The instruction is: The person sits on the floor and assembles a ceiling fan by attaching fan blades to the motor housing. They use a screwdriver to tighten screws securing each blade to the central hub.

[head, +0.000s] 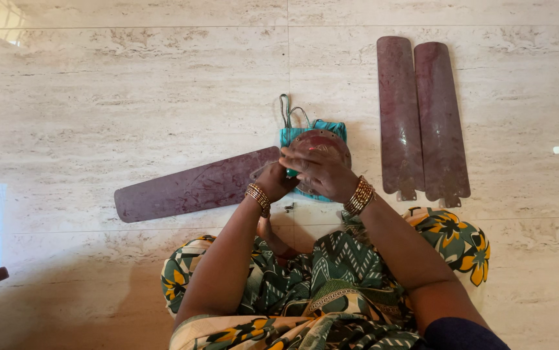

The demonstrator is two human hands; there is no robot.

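Hands meet over fan hub [321,144]: right hand [320,173] clasps its rim to steady it. Left hand [273,180] grips blade [192,188] root just below; two loose blades [422,116] lie well right.

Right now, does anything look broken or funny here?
The ceiling fan is in pieces: two blades lie loose together on the floor, and a third blade sticks out from the round hub under both hands.

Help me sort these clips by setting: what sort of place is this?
Probably a room in a home, with work done seated on the floor. The polished stone-tile floor shows it, as do the loose fan blades laid on it and the round fan motor under both hands.
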